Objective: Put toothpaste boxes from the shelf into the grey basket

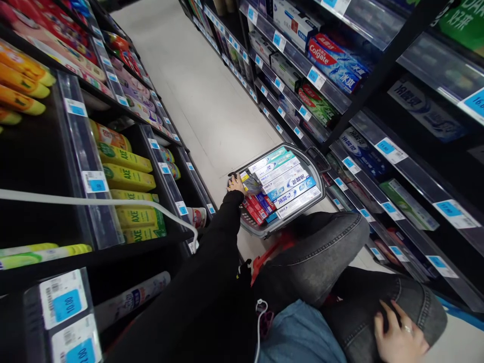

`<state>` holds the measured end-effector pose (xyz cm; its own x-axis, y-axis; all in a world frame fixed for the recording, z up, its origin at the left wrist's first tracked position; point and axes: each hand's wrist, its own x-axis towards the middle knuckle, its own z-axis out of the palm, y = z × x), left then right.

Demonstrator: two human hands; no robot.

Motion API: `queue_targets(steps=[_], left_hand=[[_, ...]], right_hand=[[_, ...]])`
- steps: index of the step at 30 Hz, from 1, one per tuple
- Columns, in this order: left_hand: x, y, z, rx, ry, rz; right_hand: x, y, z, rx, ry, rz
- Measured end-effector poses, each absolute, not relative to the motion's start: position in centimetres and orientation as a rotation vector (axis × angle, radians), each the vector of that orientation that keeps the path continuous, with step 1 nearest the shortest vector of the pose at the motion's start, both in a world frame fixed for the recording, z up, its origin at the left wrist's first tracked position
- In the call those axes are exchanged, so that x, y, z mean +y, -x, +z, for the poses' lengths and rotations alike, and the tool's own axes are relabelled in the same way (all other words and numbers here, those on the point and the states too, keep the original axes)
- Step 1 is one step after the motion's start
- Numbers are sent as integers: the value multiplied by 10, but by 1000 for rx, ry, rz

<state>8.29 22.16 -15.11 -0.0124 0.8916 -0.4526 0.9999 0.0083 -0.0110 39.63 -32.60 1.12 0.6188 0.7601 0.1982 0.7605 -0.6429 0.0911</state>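
My left hand (235, 184), at the end of a black sleeve, reaches out to a grey shopping basket (319, 174) on the floor. Its fingers are closed around a small yellow-and-grey toothpaste box (250, 184) at the basket's left edge. The basket is packed with several white, blue and red toothpaste boxes (287, 186) lying side by side. My right hand (399, 335) rests flat on my knee in grey jeans at the lower right, fingers spread, a ring on one finger, holding nothing.
I crouch in a narrow shop aisle. Dark shelves on the left hold yellow AXE bottles (128, 176). Shelves on the right hold Colgate boxes (336, 58) and other toothpaste, with blue price tags. A white cable (94, 201) crosses the left. Pale floor (204, 101) runs ahead.
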Motion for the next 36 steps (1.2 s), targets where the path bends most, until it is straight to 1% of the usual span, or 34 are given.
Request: queue_targets(steps=[8, 14, 24, 32, 36], left_hand=[[211, -75, -150, 2014, -2019, -435], [188, -70, -148, 1920, -2315, -341], [168, -70, -160, 2108, -2153, -383], [151, -71, -151, 2067, -2110, -403], [127, -83, -156, 1992, -2091, -425]], right_hand=[[-328, -397, 8, -1323, 2798, -393], [-325, -396, 10, -1346, 2801, -416], [-325, -395, 12, -1349, 2826, -374], [-327, -396, 10, -1350, 2819, -395], [-330, -398, 7, -1353, 2814, -400]])
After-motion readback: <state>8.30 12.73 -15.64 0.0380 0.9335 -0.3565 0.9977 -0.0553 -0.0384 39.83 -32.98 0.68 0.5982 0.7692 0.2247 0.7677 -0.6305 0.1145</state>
